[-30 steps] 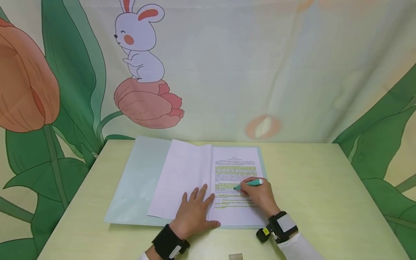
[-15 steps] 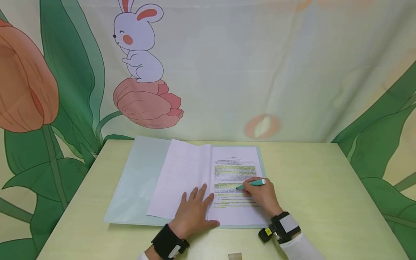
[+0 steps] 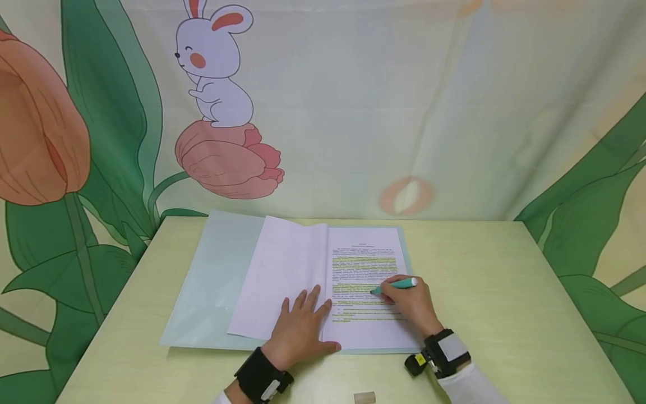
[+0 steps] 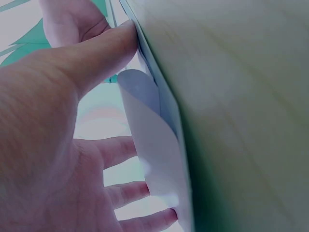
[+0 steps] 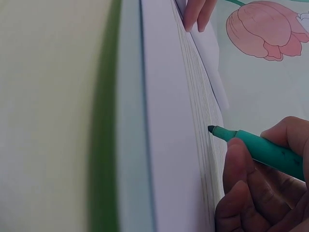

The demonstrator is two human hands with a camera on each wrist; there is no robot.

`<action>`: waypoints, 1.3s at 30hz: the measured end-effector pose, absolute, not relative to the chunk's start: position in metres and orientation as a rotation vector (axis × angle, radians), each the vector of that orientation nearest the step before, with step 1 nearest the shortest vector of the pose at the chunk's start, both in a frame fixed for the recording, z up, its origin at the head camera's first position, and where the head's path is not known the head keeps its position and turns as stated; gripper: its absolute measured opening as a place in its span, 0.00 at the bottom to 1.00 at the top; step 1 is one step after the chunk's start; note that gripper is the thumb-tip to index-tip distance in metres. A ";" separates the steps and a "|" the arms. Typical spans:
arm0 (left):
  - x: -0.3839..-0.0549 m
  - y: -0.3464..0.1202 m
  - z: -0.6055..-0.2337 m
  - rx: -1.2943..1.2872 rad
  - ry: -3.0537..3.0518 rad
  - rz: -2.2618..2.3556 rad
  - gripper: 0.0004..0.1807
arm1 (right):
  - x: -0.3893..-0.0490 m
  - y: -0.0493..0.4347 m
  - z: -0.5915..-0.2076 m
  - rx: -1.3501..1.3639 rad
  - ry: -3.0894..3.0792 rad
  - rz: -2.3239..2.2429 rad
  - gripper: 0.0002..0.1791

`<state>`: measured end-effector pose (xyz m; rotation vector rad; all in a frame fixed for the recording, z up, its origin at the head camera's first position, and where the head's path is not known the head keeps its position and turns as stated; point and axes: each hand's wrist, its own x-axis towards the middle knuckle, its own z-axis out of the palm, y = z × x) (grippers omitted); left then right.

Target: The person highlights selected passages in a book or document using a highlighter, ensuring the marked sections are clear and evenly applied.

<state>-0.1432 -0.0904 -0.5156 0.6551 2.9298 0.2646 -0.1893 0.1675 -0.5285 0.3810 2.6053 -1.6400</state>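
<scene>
My right hand (image 3: 411, 303) pinches a teal marker (image 3: 398, 284), its dark tip at the printed lines of the right-hand page (image 3: 370, 334). Several lines of that page carry yellow-green highlighting. In the right wrist view the marker (image 5: 268, 154) slants between thumb and fingers, tip right at the paper. My left hand (image 3: 300, 331) rests with spread fingers across the fold, fingertips on the turned white page (image 3: 275, 269) and thumb at the right page's lower edge. From the left wrist, the turned page (image 4: 149, 130) curls up near the fold beside that hand. Both pages lie in a pale blue folder (image 3: 202, 303).
The folder lies open on a pale yellow table (image 3: 494, 280). Near the front edge sits a small greyish-beige piece (image 3: 365, 398). Behind the table hangs a backdrop curtain (image 3: 343, 112) with a rabbit and tulips. Black cameras are strapped to both wrists.
My right hand has slid a short way right with the marker, its tip moving along a text line. The left hand stays put on the pages.
</scene>
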 end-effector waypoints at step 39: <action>-0.144 -0.089 -0.517 0.634 2.923 0.264 0.50 | -0.187 0.193 -0.532 0.480 2.612 -1.617 0.10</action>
